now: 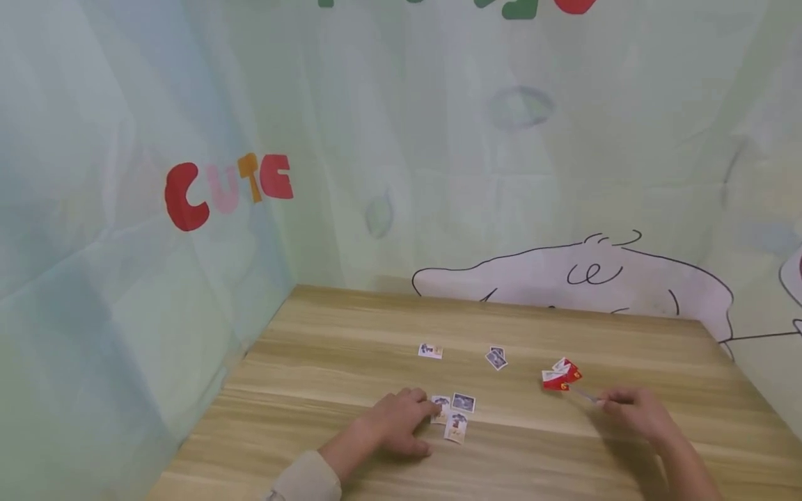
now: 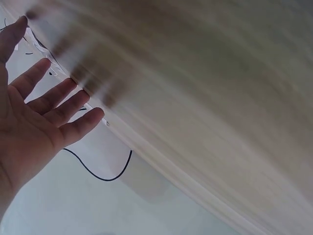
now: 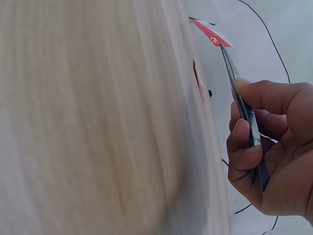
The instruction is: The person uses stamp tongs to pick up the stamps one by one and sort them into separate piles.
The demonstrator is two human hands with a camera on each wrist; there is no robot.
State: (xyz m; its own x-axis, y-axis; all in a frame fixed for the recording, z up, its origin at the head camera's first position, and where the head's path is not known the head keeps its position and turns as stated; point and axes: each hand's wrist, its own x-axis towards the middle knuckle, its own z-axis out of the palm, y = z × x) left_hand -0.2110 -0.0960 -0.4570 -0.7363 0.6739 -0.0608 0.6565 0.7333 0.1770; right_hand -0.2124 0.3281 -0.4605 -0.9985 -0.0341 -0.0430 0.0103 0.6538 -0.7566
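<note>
While left hand (image 1: 401,422) lies palm-down, fingers spread at picture card (image 1: 443,402), right hand (image 1: 639,412) pinches tweezers (image 1: 585,395) gripping red card (image 3: 211,34).

Count from where I stand: three pale figure cards (image 1: 456,426), three grey-print cards (image 1: 464,402) in white borders, two red-and-white cards (image 1: 555,381), one pair of metal tweezers (image 3: 252,125), one worktop (image 1: 326,348), four big letters (image 1: 175,202) reading CUTE.

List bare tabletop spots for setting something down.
Free: the tabletop left of the left hand, and the gap between the three small cards near that hand and the right hand. Crowded: at those cards, and around the tip of the tweezers, where red cards cluster.
</note>
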